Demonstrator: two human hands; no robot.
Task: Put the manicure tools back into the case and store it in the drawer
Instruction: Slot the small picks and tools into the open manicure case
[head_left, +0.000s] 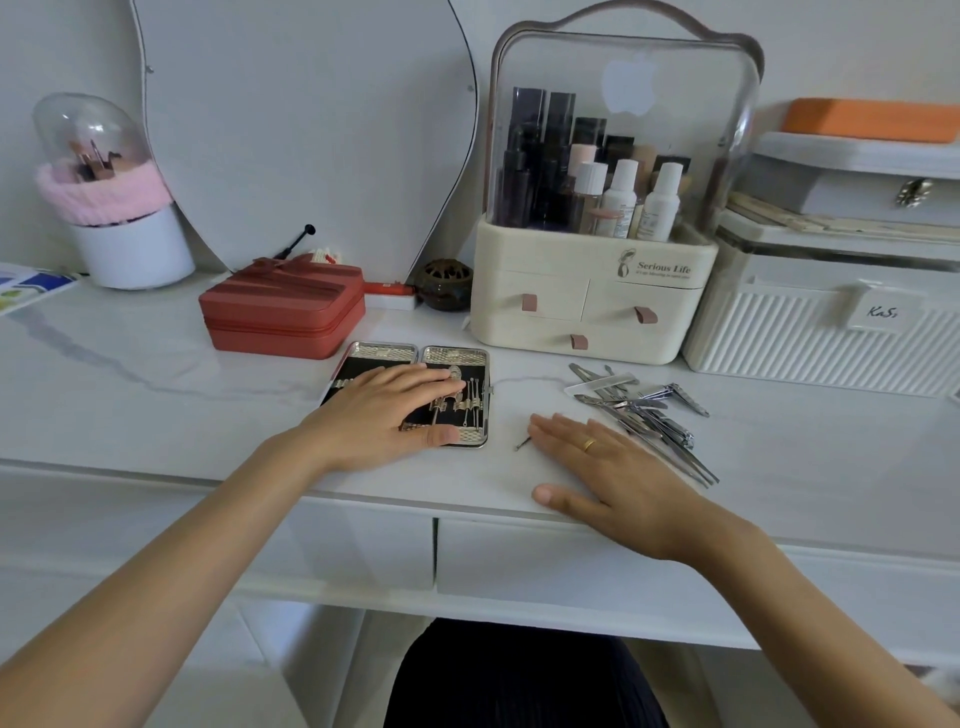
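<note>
Head view: the case (470, 358) lies open on the table (156, 395), above two shut drawers (571, 556). The left hand (384, 415) rests flat on it, fingers straight, gripping nothing, covering the few small tools already seated. The right hand (608, 467) lies flat and empty on the table between the case and the pile (649, 415) of loose tools, its fingertips just beside a small stray pin (522, 443). Likely risks: a sweep of the right hand could flick the pin off the edge, and a pull at the tangled pile could drag neighbouring tools along
</note>
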